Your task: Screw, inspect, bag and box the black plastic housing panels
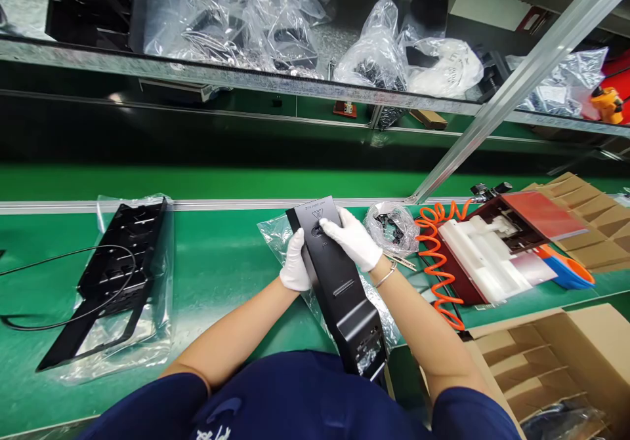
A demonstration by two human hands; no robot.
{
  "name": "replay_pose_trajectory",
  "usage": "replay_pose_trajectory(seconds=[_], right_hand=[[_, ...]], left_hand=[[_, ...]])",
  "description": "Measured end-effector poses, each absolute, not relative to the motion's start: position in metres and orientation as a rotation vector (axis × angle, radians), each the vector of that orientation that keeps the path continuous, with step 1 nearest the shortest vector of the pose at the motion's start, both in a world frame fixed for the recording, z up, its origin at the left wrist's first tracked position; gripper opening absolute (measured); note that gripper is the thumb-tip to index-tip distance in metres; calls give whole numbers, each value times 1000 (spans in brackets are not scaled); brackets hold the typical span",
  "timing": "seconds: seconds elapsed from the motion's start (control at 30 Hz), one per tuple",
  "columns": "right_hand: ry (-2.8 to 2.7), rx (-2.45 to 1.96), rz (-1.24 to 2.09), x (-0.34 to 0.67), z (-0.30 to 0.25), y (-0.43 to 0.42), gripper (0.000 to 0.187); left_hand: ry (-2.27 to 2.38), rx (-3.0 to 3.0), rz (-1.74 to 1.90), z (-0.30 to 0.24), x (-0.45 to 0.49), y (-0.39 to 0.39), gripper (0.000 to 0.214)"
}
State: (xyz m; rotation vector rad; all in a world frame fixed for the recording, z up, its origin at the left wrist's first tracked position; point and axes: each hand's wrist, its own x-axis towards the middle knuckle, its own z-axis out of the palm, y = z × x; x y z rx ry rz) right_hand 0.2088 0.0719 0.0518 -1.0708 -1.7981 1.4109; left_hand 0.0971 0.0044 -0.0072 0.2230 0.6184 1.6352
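Both my hands wear white gloves and hold a long black panel (339, 289) that slants from my lap up over the green table. My left hand (295, 264) grips its left edge near the upper end. My right hand (352, 238) rests on its top face, fingers pressing at a small round spot near a printed label. Under the panel lies a clear plastic bag (275, 233).
A black frame (115, 269) on a plastic bag with a black cable (59, 325) lies at left. Right of my hands: a small bag of parts (394, 227), an orange coiled hose (436, 263), a red-and-white fixture (497, 250), cardboard divider boxes (546, 355). Bagged parts fill the shelf (305, 86) above.
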Motion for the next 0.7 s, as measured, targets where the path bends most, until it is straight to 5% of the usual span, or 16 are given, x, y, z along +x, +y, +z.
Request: replay_pose_trajectory(seconds=[0.13,0.33,0.5,0.7], right_hand=[[-1550,-907,1677,261,35,57,81],[-1600,-1013,1824,315,-25,-14,65],[-1380,-1279,1512,340,-37,-48,61],[-1466,-1547,894,433,-26,-80,42]], left_hand=[[442,367,1547,0,70,18,80],[318,299,1727,9,37,36,78],[438,362,1670,14,68,39,80],[819,620,1353,2,99,26,54]])
